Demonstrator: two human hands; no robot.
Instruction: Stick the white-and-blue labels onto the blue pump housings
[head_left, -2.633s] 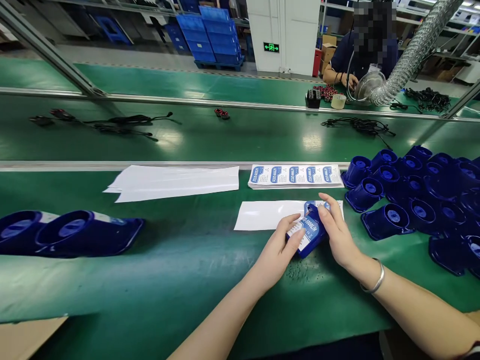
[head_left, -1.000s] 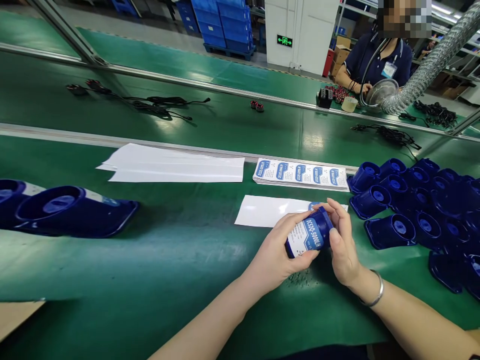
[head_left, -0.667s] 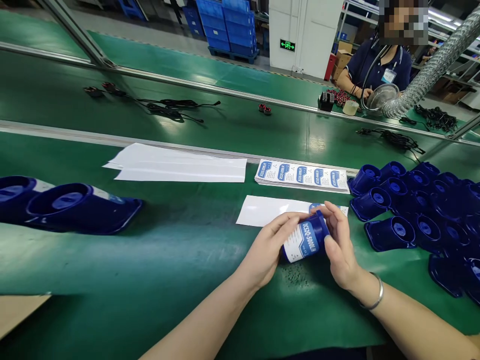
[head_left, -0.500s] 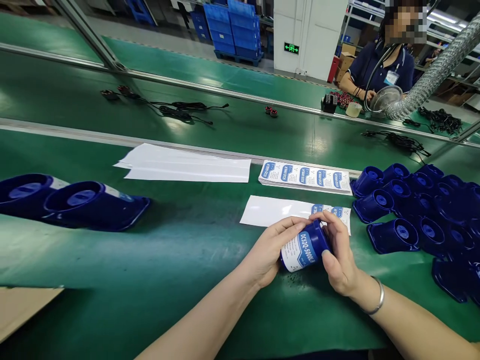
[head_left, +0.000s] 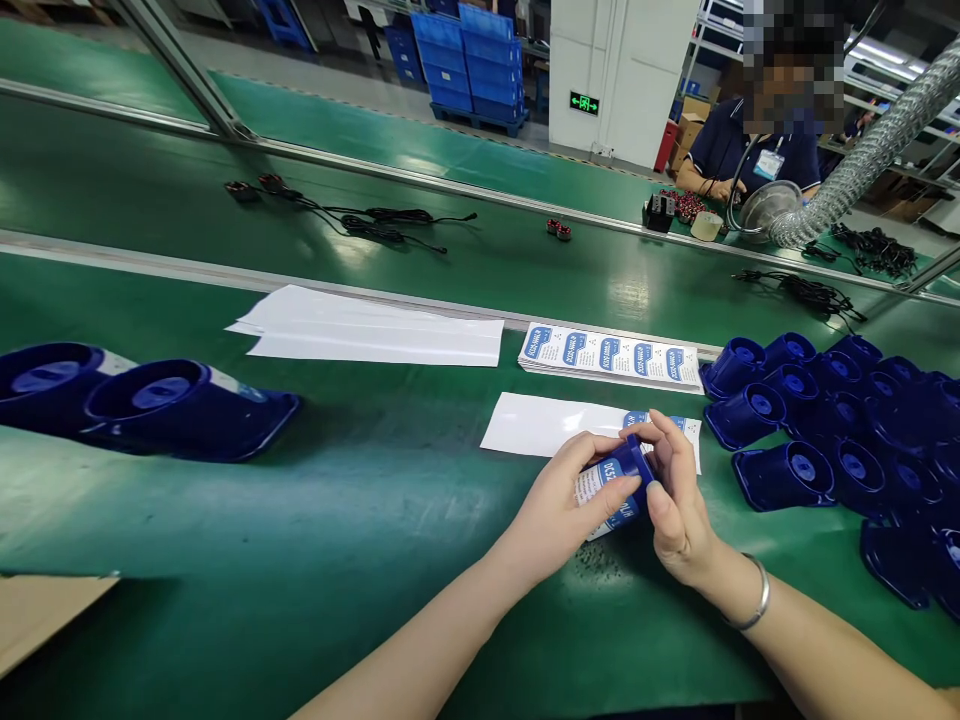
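Observation:
Both my hands grip one blue plastic horn part (head_left: pixel 619 481) with a white and blue label on its barrel, held just above the green bench. My left hand (head_left: pixel 559 512) wraps it from the left, thumb pressing on the label. My right hand (head_left: pixel 675 505), a bangle at its wrist, closes on it from the right. Just behind lies a label sheet (head_left: pixel 555 424), mostly peeled white, with a couple of labels left at its right end.
A stack of full label sheets (head_left: pixel 611 356) and used white backing sheets (head_left: pixel 367 330) lie further back. Several unlabelled blue horns (head_left: pixel 832 430) are heaped at the right; two labelled ones (head_left: pixel 150 400) lie left. Across the belt a person works near a flexible duct (head_left: pixel 862 150). Cables (head_left: pixel 375 220) lie on the belt.
My hands have turned the blue horn part and my left thumb has moved over its label. The view has drifted slightly left.

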